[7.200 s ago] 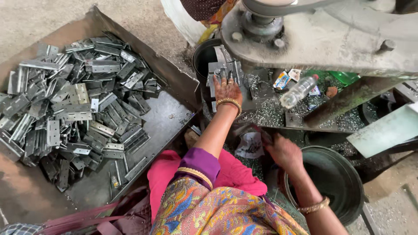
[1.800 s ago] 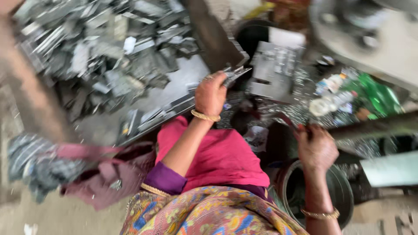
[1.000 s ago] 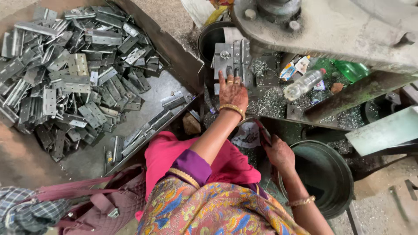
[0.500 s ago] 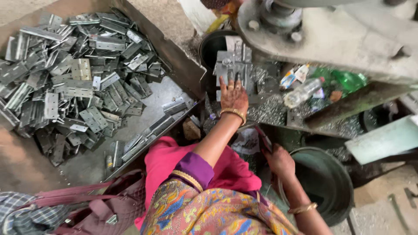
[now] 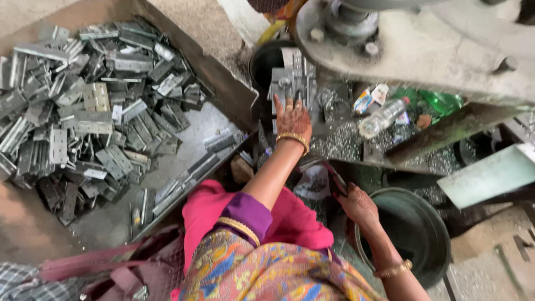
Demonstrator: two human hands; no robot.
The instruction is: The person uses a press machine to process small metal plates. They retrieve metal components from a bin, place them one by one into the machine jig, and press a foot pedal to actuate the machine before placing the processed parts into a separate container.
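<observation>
Resting flat under the press [image 5: 423, 39], a stack of hinges [image 5: 292, 83] is seen directly ahead of the left hand [image 5: 292, 120]; the stack lies at the fingertips and is partly covered by them. The left hand is held fully open, palm down, fingers spread and extended; the fingertips are laid on the near edge of the stack; nothing is gripped. A gold bangle [image 5: 293, 139] is worn at the left wrist.

The right hand [image 5: 356, 203] is positioned lower and to the right, well apart from the stack, just beside the rim of a dark round tub [image 5: 434, 223]; its fingers are loosely curled and pointed toward a thin dark strip [image 5: 334, 175]; whether the strip is actually gripped cannot be told.

To the left, a large open tray [image 5: 223, 95] is filled with a loose heap of grey hinges [image 5: 83, 111]; the heap is concentrated in the far left part, and the near right part of the tray floor is partly bare. A clear bottle [image 5: 382, 117] is laid on its side to the right of the stack, among small metal chips [image 5: 340, 145]. A green sheet [image 5: 490, 175] is set at the far right. A pink cloth [image 5: 290, 217] is spread across the lap, between the two arms.
</observation>
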